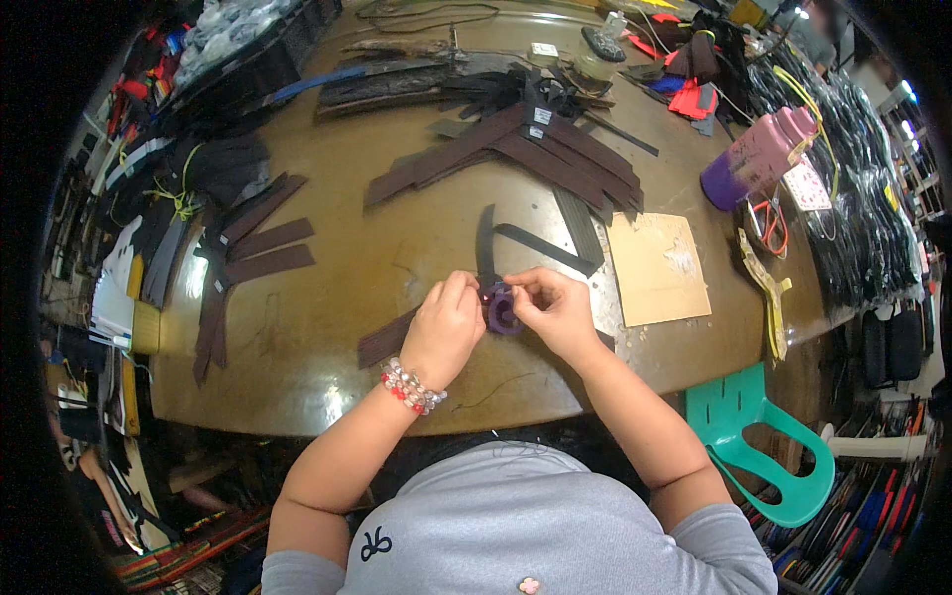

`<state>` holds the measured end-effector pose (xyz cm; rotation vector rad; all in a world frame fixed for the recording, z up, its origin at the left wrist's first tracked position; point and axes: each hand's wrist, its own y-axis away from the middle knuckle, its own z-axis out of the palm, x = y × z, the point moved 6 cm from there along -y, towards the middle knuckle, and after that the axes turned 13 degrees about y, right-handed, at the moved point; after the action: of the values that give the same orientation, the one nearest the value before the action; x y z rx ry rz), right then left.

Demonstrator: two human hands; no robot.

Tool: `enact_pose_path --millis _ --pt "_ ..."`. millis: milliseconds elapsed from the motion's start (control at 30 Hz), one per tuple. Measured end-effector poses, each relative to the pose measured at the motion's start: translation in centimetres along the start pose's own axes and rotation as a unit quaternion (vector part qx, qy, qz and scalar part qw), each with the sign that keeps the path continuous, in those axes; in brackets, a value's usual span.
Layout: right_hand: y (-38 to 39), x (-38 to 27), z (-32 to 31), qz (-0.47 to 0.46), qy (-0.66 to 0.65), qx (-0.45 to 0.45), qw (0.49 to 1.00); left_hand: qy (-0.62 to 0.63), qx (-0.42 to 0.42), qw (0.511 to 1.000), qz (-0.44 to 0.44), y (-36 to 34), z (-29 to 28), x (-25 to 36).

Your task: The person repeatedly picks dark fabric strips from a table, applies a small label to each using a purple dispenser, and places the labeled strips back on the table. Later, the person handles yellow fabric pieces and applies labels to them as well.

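Note:
My left hand, a beaded bracelet on its wrist, is closed, with its fingertips at the lower end of a narrow black strap. My right hand pinches thumb and forefinger together at the same end, so the strap's tip is mostly hidden between the two hands. A purple ring-shaped piece shows just below the fingertips. Another black strap slants across the table beyond my right hand. Dark brown strips lie partly under my left hand.
Brown strips are stacked at the table's far side, with another bundle at left. A tan board, red-handled pliers and a purple-pink bottle are at right. A green plastic chair touches the near right edge.

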<state>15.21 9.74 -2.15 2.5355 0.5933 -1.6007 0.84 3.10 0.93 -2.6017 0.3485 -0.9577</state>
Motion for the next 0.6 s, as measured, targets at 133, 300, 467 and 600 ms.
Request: enact_pose_path --millis 133,300,467,600 --pt "0.1 -0.5 0.0 -0.007 0.034 -0.013 0.999 0.038 0.022 0.999 0.005 0.1 -0.5 0.2" --pt "0.0 -1.6 -0.2 -0.026 0.071 -0.015 0.997 0.054 0.030 0.998 0.006 0.0 -0.9 0.1" --pt "0.2 -1.4 -0.2 -0.028 0.069 -0.008 0.997 0.063 0.047 0.997 0.004 0.2 -0.8 0.0" --pt "-0.5 -1.7 -0.5 -0.028 0.020 0.009 0.999 0.078 0.049 0.995 -0.043 -0.3 -1.7 -1.0"
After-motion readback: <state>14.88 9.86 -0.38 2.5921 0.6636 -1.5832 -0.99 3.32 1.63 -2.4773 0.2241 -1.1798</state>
